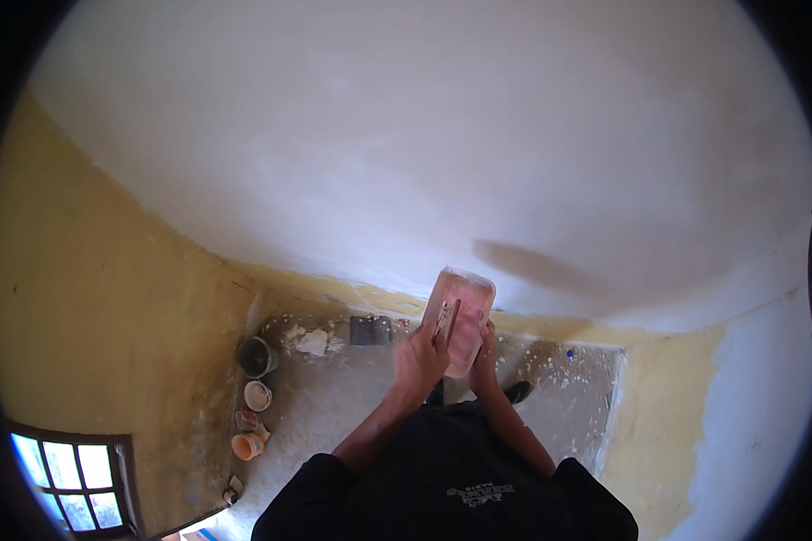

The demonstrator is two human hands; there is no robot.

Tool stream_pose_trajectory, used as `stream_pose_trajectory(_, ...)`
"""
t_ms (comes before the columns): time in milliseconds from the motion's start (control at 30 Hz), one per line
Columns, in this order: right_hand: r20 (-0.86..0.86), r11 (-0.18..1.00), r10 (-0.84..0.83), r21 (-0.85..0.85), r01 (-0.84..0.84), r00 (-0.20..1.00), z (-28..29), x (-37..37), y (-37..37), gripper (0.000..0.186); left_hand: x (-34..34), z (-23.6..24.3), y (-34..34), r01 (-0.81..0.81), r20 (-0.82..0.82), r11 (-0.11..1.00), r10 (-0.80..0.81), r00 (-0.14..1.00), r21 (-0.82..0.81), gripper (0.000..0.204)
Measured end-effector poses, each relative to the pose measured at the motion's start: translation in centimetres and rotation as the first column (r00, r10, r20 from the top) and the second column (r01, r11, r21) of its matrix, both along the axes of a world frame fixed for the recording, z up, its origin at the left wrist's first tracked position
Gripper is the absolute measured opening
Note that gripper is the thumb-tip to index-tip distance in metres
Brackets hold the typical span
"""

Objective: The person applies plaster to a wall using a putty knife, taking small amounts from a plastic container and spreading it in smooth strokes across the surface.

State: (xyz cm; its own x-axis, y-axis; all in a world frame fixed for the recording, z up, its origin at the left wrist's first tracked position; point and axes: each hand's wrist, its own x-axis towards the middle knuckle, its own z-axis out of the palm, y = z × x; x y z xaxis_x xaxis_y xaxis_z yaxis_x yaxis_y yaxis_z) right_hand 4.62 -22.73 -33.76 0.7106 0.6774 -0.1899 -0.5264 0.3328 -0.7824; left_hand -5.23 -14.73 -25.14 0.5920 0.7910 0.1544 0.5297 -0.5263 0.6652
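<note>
A shallow pinkish rectangular plastic tray [468,290] with rounded corners and whitish smears is held up in front of my body. My right hand [484,359] grips its right side, with the fingers partly hidden behind it. On the other side, my left hand [419,361] is closed around a thin flat tool [455,314], seen nearly edge-on against the tray; it looks like a putty knife, but its exact shape is unclear. Ahead rises a wall [406,153] coated in white, apart from the tray. A dark shadow falls on it to the right.
Buckets stand along the yellow left wall [108,270]: a dark one [256,358], a whitish one [258,396] and an orange one [247,445]. White lumps [313,343] and a dark square piece [370,331] lie on the splattered floor [334,406]. A barred window [72,478] is lower left.
</note>
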Motion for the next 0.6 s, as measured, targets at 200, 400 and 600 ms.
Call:
stream_pose_trajectory(200, -0.079, 0.999, -0.015, 0.044, 0.018, 0.997, -1.6, 0.2, -0.8, 0.055, 0.9, 0.1, -0.4, -0.047, 0.090, 0.997, 0.052, 0.995, -0.054, 0.013)
stream_pose_trajectory(400, 0.040, 0.999, 0.020, 0.027, -0.021, 0.999, -1.6, 0.7, -1.3, 0.062, 2.6, 1.3, -0.2, -0.085, 0.016, 0.990, 0.084, 0.996, 0.110, 0.019)
stream_pose_trajectory(600, 0.114, 0.998, 0.026, -0.059, -0.019, 0.993, -0.8, 0.9, -1.4, 0.063, 3.9, 1.6, -0.6, -0.027, 0.067, 0.989, 0.018, 0.998, 0.145, 0.020)
